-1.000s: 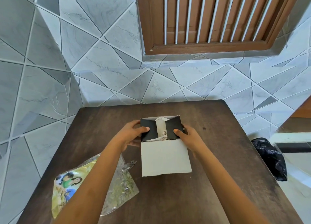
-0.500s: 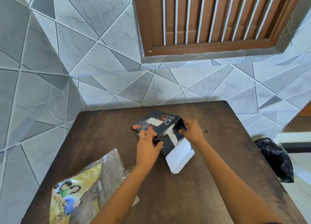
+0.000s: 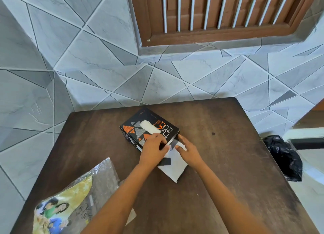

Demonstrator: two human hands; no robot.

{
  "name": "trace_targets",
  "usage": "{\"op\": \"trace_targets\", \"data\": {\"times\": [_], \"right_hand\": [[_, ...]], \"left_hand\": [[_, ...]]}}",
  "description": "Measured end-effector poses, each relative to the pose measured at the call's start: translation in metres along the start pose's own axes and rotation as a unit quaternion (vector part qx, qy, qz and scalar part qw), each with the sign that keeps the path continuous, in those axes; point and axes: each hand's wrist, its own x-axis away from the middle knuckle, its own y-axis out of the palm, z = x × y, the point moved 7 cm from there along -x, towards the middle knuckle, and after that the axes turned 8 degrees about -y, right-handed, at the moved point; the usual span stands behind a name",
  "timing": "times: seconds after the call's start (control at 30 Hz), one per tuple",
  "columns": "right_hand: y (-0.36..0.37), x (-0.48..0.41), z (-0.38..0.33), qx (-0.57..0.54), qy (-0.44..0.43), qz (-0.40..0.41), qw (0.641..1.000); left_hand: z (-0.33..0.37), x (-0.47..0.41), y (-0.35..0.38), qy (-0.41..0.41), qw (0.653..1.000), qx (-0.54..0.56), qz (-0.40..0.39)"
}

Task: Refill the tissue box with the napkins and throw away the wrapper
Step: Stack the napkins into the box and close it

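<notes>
A black tissue box [image 3: 140, 128] with orange and grey triangles lies flat on the dark wooden table [image 3: 228, 163], top face up, a white napkin showing through its slot. Its near end is open, and a long white flap [image 3: 173, 170] is spread toward me. My left hand [image 3: 153, 150] presses on the box's near corner and pinches a small black side flap. My right hand [image 3: 188, 150] rests on the white flap beside the open end, fingers apart. The empty clear wrapper [image 3: 75, 198] with a yellow printed picture lies at the near left of the table.
A black plastic bag [image 3: 284, 157] sits on the floor just off the table's right edge. A tiled wall stands behind the table, with a brown louvered window above. The wall also runs close along the table's left side.
The box has gone from standing on end with its open end up to lying flat, top face up. Both hands moved to its open near end; the wrapper has not moved.
</notes>
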Motion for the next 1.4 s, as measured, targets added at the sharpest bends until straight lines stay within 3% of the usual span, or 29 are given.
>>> {"op": "trace_targets", "data": {"times": [0.07, 0.17, 0.27, 0.37, 0.53, 0.63, 0.77, 0.83, 0.93, 1.03, 1.17, 1.23, 1.3, 1.4], "right_hand": [[0.002, 0.004, 0.001, 0.030, -0.007, 0.003, 1.000], [0.006, 0.012, -0.004, 0.046, -0.028, -0.019, 0.998], [0.017, 0.018, -0.006, 0.046, -0.039, -0.076, 0.995], [0.024, 0.018, -0.004, 0.136, -0.047, -0.106, 0.984], [0.007, 0.002, -0.002, 0.127, -0.049, 0.032, 0.990], [-0.005, -0.005, 0.005, 0.114, -0.042, 0.035, 0.992], [-0.022, -0.013, 0.009, 0.254, -0.054, 0.022, 0.966], [-0.033, -0.012, 0.015, 0.315, 0.029, 0.061, 0.947], [-0.043, -0.004, 0.031, 0.272, 0.163, 0.076, 0.946], [-0.043, -0.001, 0.039, 0.223, 0.200, 0.048, 0.953], [-0.055, -0.004, 0.032, 0.193, 0.177, 0.107, 0.959], [-0.060, -0.007, 0.027, 0.114, 0.157, 0.131, 0.972], [-0.057, -0.010, 0.019, 0.019, 0.133, 0.133, 0.982], [-0.044, -0.013, 0.004, -0.036, 0.099, 0.111, 0.988]], "left_hand": [[-0.010, -0.012, -0.017, -0.026, 0.998, 0.048, 0.015], [-0.040, -0.035, -0.057, -0.097, 0.988, -0.016, 0.116], [-0.088, -0.055, -0.071, -0.214, 0.976, -0.034, 0.032], [-0.108, -0.061, -0.069, -0.213, 0.973, 0.064, -0.056], [-0.104, -0.045, -0.070, -0.213, 0.971, -0.067, -0.081], [-0.100, -0.022, -0.061, -0.214, 0.953, -0.159, -0.144], [-0.098, -0.002, -0.054, -0.212, 0.943, -0.169, -0.194], [-0.099, 0.000, -0.056, -0.219, 0.945, -0.154, -0.190], [-0.097, 0.001, -0.056, -0.220, 0.944, -0.164, -0.186], [-0.098, 0.003, -0.055, -0.221, 0.947, -0.156, -0.172], [-0.102, 0.005, -0.056, -0.224, 0.953, -0.139, -0.152], [-0.102, 0.005, -0.056, -0.224, 0.954, -0.135, -0.148], [-0.101, 0.005, -0.056, -0.222, 0.955, -0.133, -0.145], [-0.101, 0.006, -0.056, -0.222, 0.956, -0.132, -0.140]]}}
